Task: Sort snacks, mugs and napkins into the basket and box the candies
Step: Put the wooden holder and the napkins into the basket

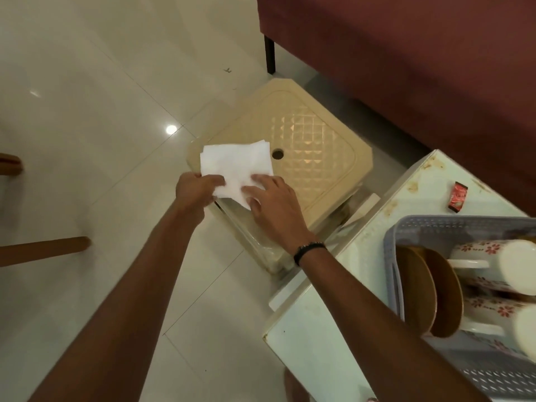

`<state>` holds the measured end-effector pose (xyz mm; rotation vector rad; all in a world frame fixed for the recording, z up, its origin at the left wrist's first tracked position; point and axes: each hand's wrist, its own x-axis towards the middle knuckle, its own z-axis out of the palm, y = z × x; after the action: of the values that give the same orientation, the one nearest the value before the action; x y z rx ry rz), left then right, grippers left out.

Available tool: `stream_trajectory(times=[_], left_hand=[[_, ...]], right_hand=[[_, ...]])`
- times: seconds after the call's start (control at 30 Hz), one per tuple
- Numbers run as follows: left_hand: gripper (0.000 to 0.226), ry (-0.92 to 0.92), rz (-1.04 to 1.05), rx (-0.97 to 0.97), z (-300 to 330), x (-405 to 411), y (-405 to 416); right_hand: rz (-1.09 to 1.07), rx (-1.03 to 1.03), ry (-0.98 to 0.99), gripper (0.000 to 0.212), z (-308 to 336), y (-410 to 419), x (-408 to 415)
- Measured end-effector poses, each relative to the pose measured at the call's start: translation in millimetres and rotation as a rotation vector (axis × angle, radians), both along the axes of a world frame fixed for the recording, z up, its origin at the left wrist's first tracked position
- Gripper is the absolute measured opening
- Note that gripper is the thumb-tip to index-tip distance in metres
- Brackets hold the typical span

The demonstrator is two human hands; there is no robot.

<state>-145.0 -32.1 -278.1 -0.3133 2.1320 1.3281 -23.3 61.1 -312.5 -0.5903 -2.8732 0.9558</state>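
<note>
Both hands meet over a beige stool (pixel 293 140) on the floor. The left hand (pixel 197 190) pinches the near edge of a stack of white napkins (pixel 236 166), while the right hand (pixel 272 203) presses flat-fingered on them. The basket (pixel 435 227) (holding mugs (pixel 487 256) and plates (pixel 420 291)) sits on the table (pixel 313 343), a red candy (pixel 457 196) just beyond.

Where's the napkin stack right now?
Centre of the head view: the napkin stack lies on the beige plastic stool, near its left corner, with the left hand and right hand on its near edge.
</note>
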Motion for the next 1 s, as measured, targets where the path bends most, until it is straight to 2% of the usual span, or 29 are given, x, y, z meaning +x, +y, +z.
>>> stream_trajectory(times=[0.1, 0.2, 0.27, 0.33, 0.37, 0.43, 0.6, 0.73, 0.83, 0.87, 0.93, 1.0], left_hand=[[0.011, -0.330, 0.092, 0.224, 13.6, 31.3, -9.4], [0.013, -0.530, 0.133, 0.403, 25.4, 74.9, -14.5], [0.014, -0.565, 0.125, 0.454, 34.1, 105.4, -8.8], [0.012, -0.560, 0.085, 0.455, 43.0, 133.8, 3.2], [0.013, -0.551, 0.048, 0.449, 45.9, 145.9, 10.0], [0.018, -0.532, -0.071, 0.450, 50.1, 169.3, 24.6], [0.032, -0.353, -0.294, 0.332, 55.3, 228.7, 53.7], [0.035, -0.065, -0.410, 0.187, 58.5, 279.9, 80.9], [0.063, 0.076, -0.557, 0.035, 50.7, 311.2, 102.0], [0.066, 0.119, -0.585, -0.017, 49.3, 319.9, 106.2], [0.059, 0.243, -0.587, -0.146, 46.8, 332.3, 110.7], [0.053, 0.350, -0.543, -0.190, 48.0, 340.2, 114.0]], right_hand=[[-0.097, -0.242, 0.013, 0.026, 14.8, -8.9, 35.3], [-0.496, -0.579, 0.100, 0.027, 33.6, -6.4, 77.0], [-0.762, -0.882, 0.091, 0.047, 46.4, 5.0, 105.2], [-0.910, -1.301, 0.072, 0.060, 54.9, 21.7, 133.8], [-0.915, -1.473, 0.083, 0.057, 57.5, 30.0, 147.1], [-0.870, -1.589, 0.103, 0.045, 63.0, 44.3, 172.5], [-0.811, -1.159, 0.021, 0.041, 84.1, 75.2, 233.9], [-0.850, -0.711, -0.002, 0.031, 92.0, 87.8, 277.5], [-0.960, -0.449, 0.074, 0.025, 83.1, 90.3, 294.0], [-0.966, -0.395, 0.080, 0.025, 78.2, 89.9, 297.0], [-0.940, -0.304, 0.051, 0.027, 68.2, 87.1, 299.8], [-0.902, -0.207, -0.010, 0.027, 60.4, 82.9, 301.6]])
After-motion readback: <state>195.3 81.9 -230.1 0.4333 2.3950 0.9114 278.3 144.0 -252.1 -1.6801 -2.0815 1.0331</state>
